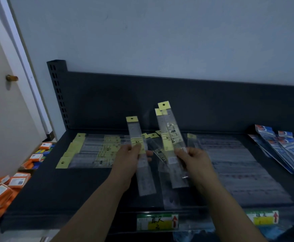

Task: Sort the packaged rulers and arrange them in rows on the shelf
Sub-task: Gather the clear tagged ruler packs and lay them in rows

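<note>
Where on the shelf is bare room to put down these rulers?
Bare: the front-left of the shelf, between the yellow-tagged row and the front edge. Crowded: loose rulers in the middle, clear packs then blue packs to the right.

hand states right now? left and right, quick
left hand: closed, pinching a single packaged ruler near its middle.
right hand: closed, gripping a bunch of packaged rulers, slightly fanned at the top.

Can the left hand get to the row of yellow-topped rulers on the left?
Probably yes: the row lies right beside the left hand with nothing between, though its fingers hold one ruler.
</note>
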The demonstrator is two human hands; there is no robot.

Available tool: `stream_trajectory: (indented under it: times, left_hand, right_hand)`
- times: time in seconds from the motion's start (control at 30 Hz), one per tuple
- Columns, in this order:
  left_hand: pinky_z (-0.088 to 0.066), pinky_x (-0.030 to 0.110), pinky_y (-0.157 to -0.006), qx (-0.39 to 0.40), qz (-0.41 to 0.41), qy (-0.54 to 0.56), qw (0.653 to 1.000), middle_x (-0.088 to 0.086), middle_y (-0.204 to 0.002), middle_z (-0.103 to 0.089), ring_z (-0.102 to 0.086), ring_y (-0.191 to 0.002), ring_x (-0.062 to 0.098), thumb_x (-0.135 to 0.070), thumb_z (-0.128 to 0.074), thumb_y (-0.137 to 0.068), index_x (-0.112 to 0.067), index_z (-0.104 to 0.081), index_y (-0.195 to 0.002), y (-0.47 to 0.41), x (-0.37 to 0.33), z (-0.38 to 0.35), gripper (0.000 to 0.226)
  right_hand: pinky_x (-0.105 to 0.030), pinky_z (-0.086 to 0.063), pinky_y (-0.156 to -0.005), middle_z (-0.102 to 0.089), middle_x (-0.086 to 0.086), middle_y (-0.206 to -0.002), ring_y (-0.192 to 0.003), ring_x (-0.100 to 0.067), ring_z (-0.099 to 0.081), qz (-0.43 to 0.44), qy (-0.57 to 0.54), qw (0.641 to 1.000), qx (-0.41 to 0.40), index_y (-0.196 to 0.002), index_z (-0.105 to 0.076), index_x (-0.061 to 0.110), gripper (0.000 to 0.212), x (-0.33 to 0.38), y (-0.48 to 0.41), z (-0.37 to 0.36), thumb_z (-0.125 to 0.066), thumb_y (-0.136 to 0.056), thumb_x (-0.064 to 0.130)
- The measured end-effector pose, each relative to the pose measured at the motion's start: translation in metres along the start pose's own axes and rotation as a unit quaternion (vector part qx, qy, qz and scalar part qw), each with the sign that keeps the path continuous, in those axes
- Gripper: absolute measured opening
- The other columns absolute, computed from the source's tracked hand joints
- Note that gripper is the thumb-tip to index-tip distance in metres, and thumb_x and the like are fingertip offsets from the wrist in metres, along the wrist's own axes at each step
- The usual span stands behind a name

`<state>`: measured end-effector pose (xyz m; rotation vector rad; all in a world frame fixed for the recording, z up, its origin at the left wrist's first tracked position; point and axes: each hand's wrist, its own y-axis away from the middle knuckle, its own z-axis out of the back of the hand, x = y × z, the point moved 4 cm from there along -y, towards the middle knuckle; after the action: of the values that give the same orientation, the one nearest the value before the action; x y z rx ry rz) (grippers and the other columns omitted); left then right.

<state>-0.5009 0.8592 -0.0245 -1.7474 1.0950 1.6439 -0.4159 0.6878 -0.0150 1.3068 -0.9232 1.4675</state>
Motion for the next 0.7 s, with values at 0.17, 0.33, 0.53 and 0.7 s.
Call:
stream_trajectory:
  times: [0.17, 0.33, 0.53, 0.7]
  left_hand:
    - [-0.058, 0.043, -0.082, 0.046, 0.007, 0.028, 0.999, 0.008, -0.097, -0.075, -0.072, -0.089, 0.024, -0.026, -0.059, -0.095, -0.006, -0.064, -0.110, 0.005, 0.005, -0.024, 0.025]
    - [-0.059, 0.037, -0.070, 0.025, 0.009, 0.085, 0.996, 0.017, -0.095, -0.073, -0.072, -0.083, 0.028, -0.011, -0.059, -0.094, -0.001, -0.063, -0.108, 0.009, 0.014, -0.027, 0.019]
    - [-0.057, 0.034, -0.064, -0.023, 0.006, 0.128, 0.991, 0.013, -0.092, -0.074, -0.071, -0.076, 0.021, -0.005, -0.045, -0.099, 0.001, -0.062, -0.105, 0.007, 0.012, 0.001, 0.019]
    - [-0.058, 0.040, -0.069, -0.004, 0.030, 0.136, 0.990, 0.017, -0.094, -0.070, -0.071, -0.079, 0.025, -0.001, -0.038, -0.100, 0.003, -0.054, -0.110, 0.008, 0.014, 0.013, 0.020]
  right_hand:
    - [-0.041, -0.057, -0.070, -0.074, -0.015, -0.084, -0.071, -0.026, -0.070, -0.040, -0.083, 0.993, 0.074, -0.082, -0.071, 0.006, 0.020, -0.006, 0.010, -0.019, -0.061, -0.091, 0.020]
    - [-0.045, -0.052, -0.075, -0.068, -0.017, -0.089, -0.083, -0.031, -0.065, 0.068, 0.108, 0.985, 0.118, -0.091, -0.065, 0.007, 0.030, -0.014, 0.019, -0.040, -0.050, -0.097, 0.032]
    - [-0.033, -0.041, -0.092, -0.056, -0.007, -0.121, -0.111, -0.025, -0.048, 0.164, 0.485, 0.859, -0.009, -0.121, -0.058, 0.015, 0.039, -0.012, 0.002, -0.015, -0.052, -0.091, 0.039]
    - [-0.030, -0.047, -0.072, -0.062, -0.007, -0.102, -0.091, -0.024, -0.059, 0.106, 0.501, 0.859, 0.017, -0.102, -0.060, 0.013, 0.031, -0.015, -0.003, -0.017, -0.059, -0.086, 0.039]
